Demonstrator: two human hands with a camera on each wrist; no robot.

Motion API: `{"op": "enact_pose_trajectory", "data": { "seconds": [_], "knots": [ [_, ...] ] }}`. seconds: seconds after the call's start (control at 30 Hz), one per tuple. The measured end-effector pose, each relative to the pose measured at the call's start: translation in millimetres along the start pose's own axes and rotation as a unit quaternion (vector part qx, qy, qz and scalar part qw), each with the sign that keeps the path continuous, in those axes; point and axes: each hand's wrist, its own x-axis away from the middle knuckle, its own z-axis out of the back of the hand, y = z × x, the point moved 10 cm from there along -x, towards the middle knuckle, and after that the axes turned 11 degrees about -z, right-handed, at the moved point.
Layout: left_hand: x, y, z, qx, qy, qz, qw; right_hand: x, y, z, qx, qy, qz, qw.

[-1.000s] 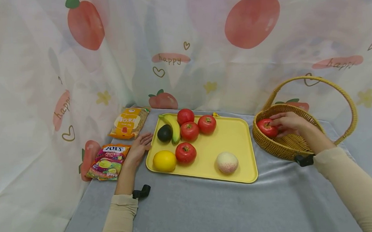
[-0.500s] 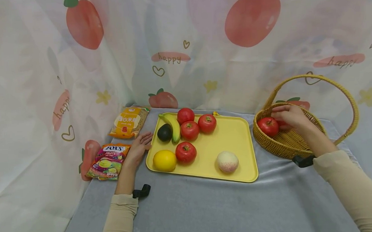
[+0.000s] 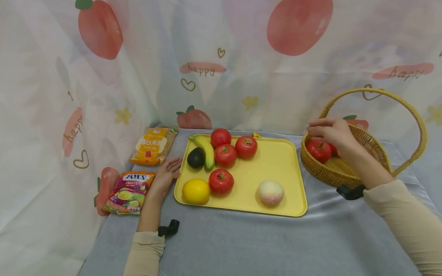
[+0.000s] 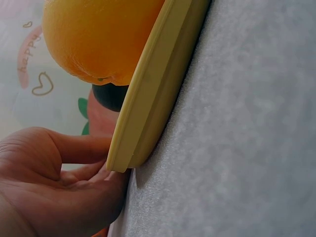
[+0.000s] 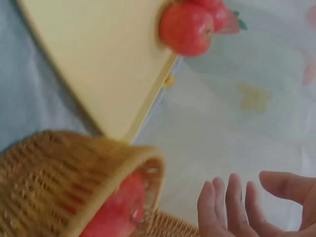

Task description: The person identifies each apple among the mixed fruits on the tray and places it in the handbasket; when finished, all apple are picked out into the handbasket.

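My right hand (image 3: pixel 333 134) hovers over the left side of a wicker basket (image 3: pixel 320 175), holding nothing. Its fingers are spread and loosely bent in the right wrist view. Below it, a red apple (image 3: pixel 319 151) lies in the basket, with a second red apple (image 3: pixel 334 149) partly hidden behind the hand. At the far side of the table, my left hand (image 3: pixel 165 176) rests beside the yellow tray (image 3: pixel 273 152). In the left wrist view its thumb (image 4: pixel 86 148) lies against the tray's corner, the fingers partly hidden behind it.
On the tray are several red apples (image 3: pixel 221 182), a banana (image 3: pixel 205 151), a dark avocado (image 3: pixel 196 158), a yellow citrus fruit (image 3: pixel 195 191) and a pale peach (image 3: pixel 270 192). A candy bag (image 3: pixel 130 193) and an orange grain bag (image 3: pixel 154 146) lie left. The basket's tall handle (image 3: pixel 414 113) arches up.
My right hand has let go of the apple in the basket, drawn back, then risen and moved left above the basket's rim. The left hand has stayed at the tray.
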Motion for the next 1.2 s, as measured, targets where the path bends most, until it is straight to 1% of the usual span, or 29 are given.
{"op": "enact_pose_trajectory", "data": {
  "seconds": [0.13,0.33,0.43,0.53,0.63,0.73,0.9,0.97,1.2],
  "knots": [
    [0.5,0.6,-0.9,-0.003,0.0,0.002,1.0,-2.8,-8.2,-19.9,-0.009,-0.032,0.003,0.9994],
    [1.2,1.9,-0.8,-0.006,-0.002,0.005,1.0,-10.1,-19.1,-55.1,-0.001,-0.076,0.001,0.9971],
    [2.2,2.2,-0.2,-0.011,0.0,0.008,0.9999,-14.3,-20.9,-75.7,0.0,-0.111,-0.014,0.9937],
    [2.6,2.5,0.5,-0.013,0.003,0.008,0.9999,-20.9,-20.0,-95.2,-0.001,-0.148,-0.033,0.9884],
    [2.5,2.0,0.8,-0.013,0.005,0.009,0.9999,-26.5,-19.1,-109.7,0.003,-0.173,-0.043,0.984],
    [2.0,1.4,-1.0,-0.011,0.0,0.007,0.9999,-30.2,-19.8,-120.6,-0.002,-0.183,-0.047,0.982],
    [3.1,0.0,-2.0,-0.014,-0.003,0.003,0.9999,-39.6,-20.0,-136.0,-0.01,-0.179,-0.052,0.9825],
    [3.7,-0.2,-1.7,-0.015,-0.001,0.004,0.9999,-44.7,-17.9,-140.6,-0.012,-0.176,-0.056,0.9827],
    [3.6,2.2,-3.3,-0.02,-0.007,0.001,0.9998,-60.8,-8.3,-151.8,-0.028,-0.177,-0.064,0.9816]
  ]
}}
